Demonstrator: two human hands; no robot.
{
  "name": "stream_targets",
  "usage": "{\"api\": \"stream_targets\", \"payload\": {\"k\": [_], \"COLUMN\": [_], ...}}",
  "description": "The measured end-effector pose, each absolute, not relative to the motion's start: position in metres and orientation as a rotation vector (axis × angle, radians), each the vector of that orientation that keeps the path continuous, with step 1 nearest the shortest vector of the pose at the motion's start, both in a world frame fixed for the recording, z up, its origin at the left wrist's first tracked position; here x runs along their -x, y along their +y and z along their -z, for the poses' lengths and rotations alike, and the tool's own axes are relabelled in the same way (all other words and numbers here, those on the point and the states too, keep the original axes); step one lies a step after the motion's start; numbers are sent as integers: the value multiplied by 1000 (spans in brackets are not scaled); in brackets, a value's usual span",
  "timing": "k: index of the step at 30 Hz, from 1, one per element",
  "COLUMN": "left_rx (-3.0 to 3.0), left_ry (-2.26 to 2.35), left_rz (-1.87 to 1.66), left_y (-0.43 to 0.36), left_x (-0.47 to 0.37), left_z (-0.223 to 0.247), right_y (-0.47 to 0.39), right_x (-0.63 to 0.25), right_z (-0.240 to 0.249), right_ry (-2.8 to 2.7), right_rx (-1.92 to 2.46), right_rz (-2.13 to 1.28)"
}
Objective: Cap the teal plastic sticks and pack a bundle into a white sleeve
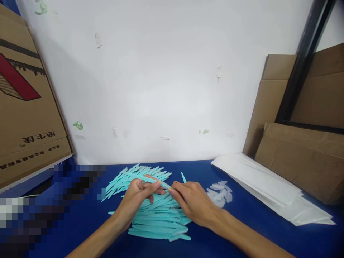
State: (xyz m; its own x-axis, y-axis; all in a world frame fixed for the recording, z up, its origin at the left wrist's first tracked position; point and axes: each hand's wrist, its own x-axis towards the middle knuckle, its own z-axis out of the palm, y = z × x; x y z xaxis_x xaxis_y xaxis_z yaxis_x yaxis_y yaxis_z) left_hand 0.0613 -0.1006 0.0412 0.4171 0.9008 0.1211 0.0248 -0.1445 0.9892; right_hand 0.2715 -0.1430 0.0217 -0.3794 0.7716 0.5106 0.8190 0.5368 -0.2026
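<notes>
A slim, tapered teal stick (139, 177), shaped like an eyebrow razor, is held slantwise above the heaps. My left hand (139, 190) pinches it between thumb and fingers, with its narrow end pointing up to the left. At its right end, my right hand (192, 199) has thumb and forefinger closed; whether a small clear cap is there I cannot tell. Below my hands lies a pile of similar teal sticks (158, 227), partly covered by them. Behind my left hand another teal heap (115, 184) fans out. Small translucent pieces (220, 195) lie beside my right hand.
One loose teal stick (183, 177) rests behind my right hand on the blue table (88, 218). White flat sheets or bags (268, 182) are stacked at the right, next to cardboard (301, 161). A printed carton (29, 107) stands at left. The white wall (166, 82) closes the back.
</notes>
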Motion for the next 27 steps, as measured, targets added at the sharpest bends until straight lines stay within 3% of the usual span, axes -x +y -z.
{"api": "stream_targets", "payload": {"k": [27], "left_rx": [-1848], "left_ry": [812], "left_rz": [-809], "left_y": [-107], "left_x": [-60], "left_z": [-57], "right_y": [-148], "right_x": [-277], "right_z": [-27], "right_ry": [-2388], "right_rx": [1186], "right_rz": [40]}}
